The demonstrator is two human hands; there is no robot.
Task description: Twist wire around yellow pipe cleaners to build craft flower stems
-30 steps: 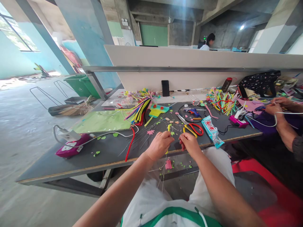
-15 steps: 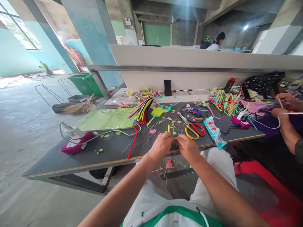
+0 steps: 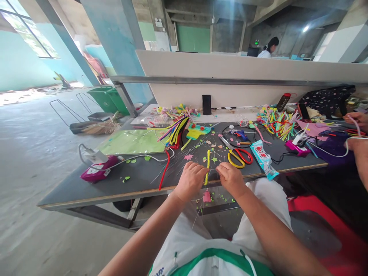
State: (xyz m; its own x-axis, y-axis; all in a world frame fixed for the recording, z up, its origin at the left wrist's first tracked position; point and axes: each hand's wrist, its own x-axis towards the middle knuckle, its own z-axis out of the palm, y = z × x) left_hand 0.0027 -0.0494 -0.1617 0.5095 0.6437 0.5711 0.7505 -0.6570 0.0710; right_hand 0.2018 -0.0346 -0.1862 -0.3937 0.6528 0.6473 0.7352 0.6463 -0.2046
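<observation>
My left hand is closed above the table's front edge, its fingertips at a short yellow fuzzy stick that stands out beyond them. Just right of it is my right hand, fingers pinched together; what they hold, if anything, is too small to make out. A small gap separates the two hands. Past them lie a green star, a pink star and scissors with yellow and red handles. Thin wires spread over the dark table, and a red fuzzy stick hangs near its edge.
A blue snack packet, a blue glue gun and fuzzy sticks lie to the right. At left are a green sheet and a magenta power strip. A phone stands behind. Another person's hands are far right.
My hands have moved apart, and more of the yellow fuzzy stick shows between them. The whole view has shifted slightly. The other person's hands have moved toward the right edge.
</observation>
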